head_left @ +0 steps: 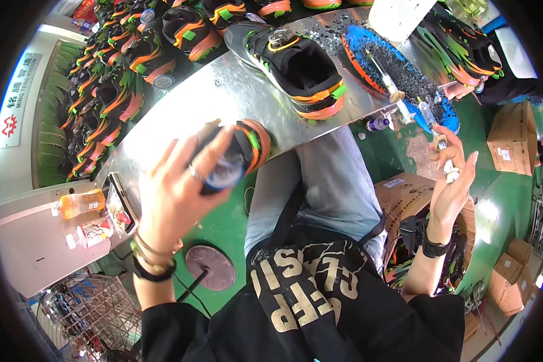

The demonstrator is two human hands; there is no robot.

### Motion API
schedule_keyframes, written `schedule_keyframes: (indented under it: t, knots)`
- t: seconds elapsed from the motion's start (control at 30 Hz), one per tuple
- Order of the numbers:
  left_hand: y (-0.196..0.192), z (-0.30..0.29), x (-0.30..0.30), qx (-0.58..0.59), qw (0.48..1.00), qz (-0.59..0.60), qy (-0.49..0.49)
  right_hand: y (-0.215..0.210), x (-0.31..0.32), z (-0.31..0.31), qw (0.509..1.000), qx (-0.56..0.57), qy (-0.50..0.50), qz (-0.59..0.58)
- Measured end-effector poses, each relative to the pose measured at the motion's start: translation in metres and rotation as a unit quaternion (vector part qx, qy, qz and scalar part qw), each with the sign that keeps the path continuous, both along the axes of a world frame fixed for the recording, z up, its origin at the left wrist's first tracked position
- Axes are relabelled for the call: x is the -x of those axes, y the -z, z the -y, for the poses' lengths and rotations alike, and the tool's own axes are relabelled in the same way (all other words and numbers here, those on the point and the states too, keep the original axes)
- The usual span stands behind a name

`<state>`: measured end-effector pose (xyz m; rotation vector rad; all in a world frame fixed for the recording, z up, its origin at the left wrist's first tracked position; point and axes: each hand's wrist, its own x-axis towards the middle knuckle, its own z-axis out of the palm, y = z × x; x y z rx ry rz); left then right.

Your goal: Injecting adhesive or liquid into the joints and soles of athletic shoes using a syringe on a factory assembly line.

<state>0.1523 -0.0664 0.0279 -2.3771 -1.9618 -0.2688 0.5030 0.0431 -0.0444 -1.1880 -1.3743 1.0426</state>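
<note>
My left hand (pixel 175 193) grips a black and orange sneaker (pixel 238 154) by its heel end, at the near edge of the metal worktable (pixel 235 96). My right hand (pixel 449 181) is raised to the right, off the table, holding a small brush (pixel 441 145) between thumb and fingers. A second black, orange and green sneaker (pixel 298 69) stands on the table beyond the left hand. Further right lies a blue and orange pad (pixel 392 69) covered in dark residue, with another brush (pixel 386 78) resting on it.
Rows of matching sneakers (pixel 120 72) fill the table's far and left side. A phone (pixel 120 205), an orange drink bottle (pixel 81 203) and a small bottle (pixel 90 232) sit at the left. A cardboard box (pixel 404 199) of shoes stands by my right knee. Another person's hand (pixel 461 90) works at the far right.
</note>
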Motion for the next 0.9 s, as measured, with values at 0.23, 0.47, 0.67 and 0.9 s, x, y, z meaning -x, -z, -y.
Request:
schedule_keyframes:
  t: [0.23, 0.47, 0.67, 0.9]
  knots:
    - [0.04, 0.051, -0.042, -0.181, 0.977, -0.114, -0.012, 0.002, 0.002, 0.017, 1.0, -0.021, 0.013, -0.007]
    - [0.053, 0.06, -0.05, -0.191, 0.974, -0.116, -0.023, -0.038, 0.026, 0.057, 0.949, -0.004, 0.088, -0.304]
    - [0.059, 0.076, -0.06, -0.118, 0.989, -0.064, -0.065, -0.027, 0.057, 0.046, 0.896, -0.045, -0.376, -0.231]
    - [0.064, 0.074, -0.057, -0.167, 0.982, -0.051, -0.072, -0.022, 0.083, 0.039, 0.885, -0.037, -0.427, -0.183]
